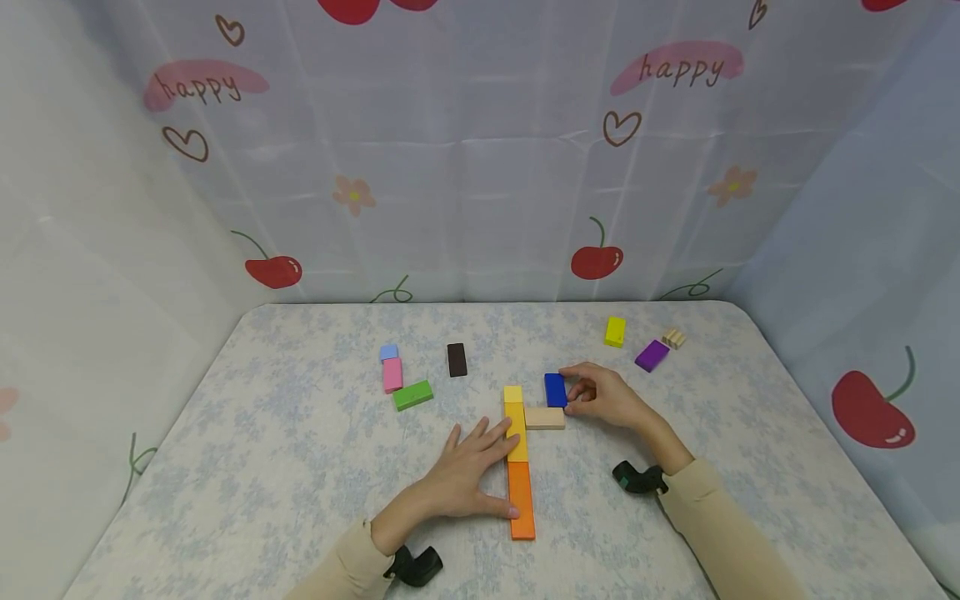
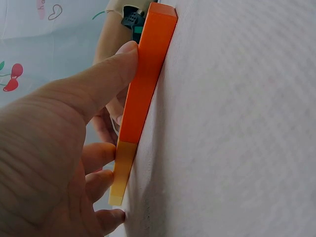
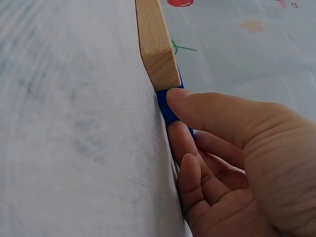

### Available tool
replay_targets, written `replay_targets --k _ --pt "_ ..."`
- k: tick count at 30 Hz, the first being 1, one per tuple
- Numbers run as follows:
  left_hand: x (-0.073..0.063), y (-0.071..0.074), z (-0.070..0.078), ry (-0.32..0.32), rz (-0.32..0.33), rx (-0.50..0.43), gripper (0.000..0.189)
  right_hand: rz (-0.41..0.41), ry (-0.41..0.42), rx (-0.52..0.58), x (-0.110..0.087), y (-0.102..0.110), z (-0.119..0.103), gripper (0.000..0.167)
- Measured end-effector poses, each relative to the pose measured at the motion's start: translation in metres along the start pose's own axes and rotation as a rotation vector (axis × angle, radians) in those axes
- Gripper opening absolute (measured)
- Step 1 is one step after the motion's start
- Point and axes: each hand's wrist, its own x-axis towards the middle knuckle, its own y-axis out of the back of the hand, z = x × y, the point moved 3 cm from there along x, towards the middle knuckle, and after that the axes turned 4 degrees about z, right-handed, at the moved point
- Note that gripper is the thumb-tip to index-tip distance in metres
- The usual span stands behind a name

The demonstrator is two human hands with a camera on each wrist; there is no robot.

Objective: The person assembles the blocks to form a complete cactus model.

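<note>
A column of blocks lies on the table: light yellow [image 1: 512,393] at the far end, amber [image 1: 515,421] in the middle, orange [image 1: 522,492] nearest. A plain wooden block [image 1: 545,418] lies crosswise at the column's right side. My left hand [image 1: 467,473] is spread along the column's left side, thumb on the orange block and fingertips on the amber one. Just beyond the wooden block is a blue block [image 1: 555,390], pinched by my right hand [image 1: 606,396] between thumb and fingers at its right side. The right wrist view shows the blue block [image 3: 168,106] mostly covered by fingers.
Pale blue [image 1: 388,352], pink [image 1: 392,375] and green [image 1: 413,395] blocks lie far left, near a dark brown block [image 1: 457,360]. Far right are a bright yellow block [image 1: 615,332], a purple block [image 1: 652,356] and small wooden pieces [image 1: 673,338].
</note>
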Motion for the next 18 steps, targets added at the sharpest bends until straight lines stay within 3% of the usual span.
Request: replay_targets --k 18 --pt "0.0007 -0.0008 -0.0010 -0.008 0.005 0.014 0.095 -0.010 -0.031 -0.009 0.0004 -0.0011 -0.0005 0.059"
